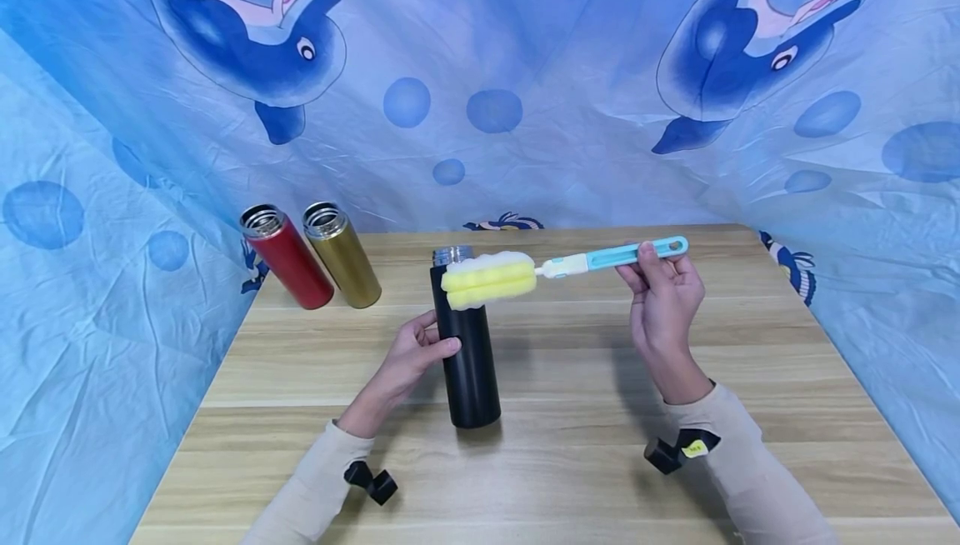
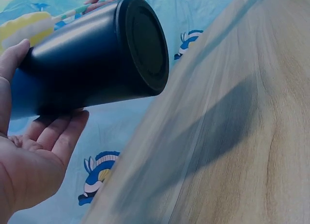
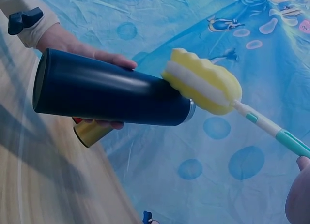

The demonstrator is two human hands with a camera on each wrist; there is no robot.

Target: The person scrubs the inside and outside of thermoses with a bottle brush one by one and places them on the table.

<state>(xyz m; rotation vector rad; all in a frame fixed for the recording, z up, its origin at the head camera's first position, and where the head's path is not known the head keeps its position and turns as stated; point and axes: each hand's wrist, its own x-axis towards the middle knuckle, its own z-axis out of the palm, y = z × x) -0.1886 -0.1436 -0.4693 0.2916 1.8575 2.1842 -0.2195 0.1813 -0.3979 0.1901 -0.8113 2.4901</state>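
My left hand [image 1: 418, 351] grips a black bottle [image 1: 471, 370] round its middle. The bottle is raised off the table, its bare metal mouth [image 1: 453, 255] uncapped and its base [image 2: 145, 42] facing the left wrist camera. Between thumb and fingers, my right hand [image 1: 666, 299] holds a sponge bottle brush by its teal and white handle [image 1: 615, 256]. The brush's yellow and white sponge head [image 3: 203, 83] is outside the bottle, overlapping its upper end in the head view. Whether sponge and bottle touch, I cannot tell.
A red bottle [image 1: 288, 260] and a gold bottle [image 1: 345, 260], both uncapped, stand side by side at the back left of the wooden table [image 1: 570, 478]. Behind and beside the table hangs a blue sheet [image 1: 570, 170] printed with dolphins. A small black device sits on each wrist.
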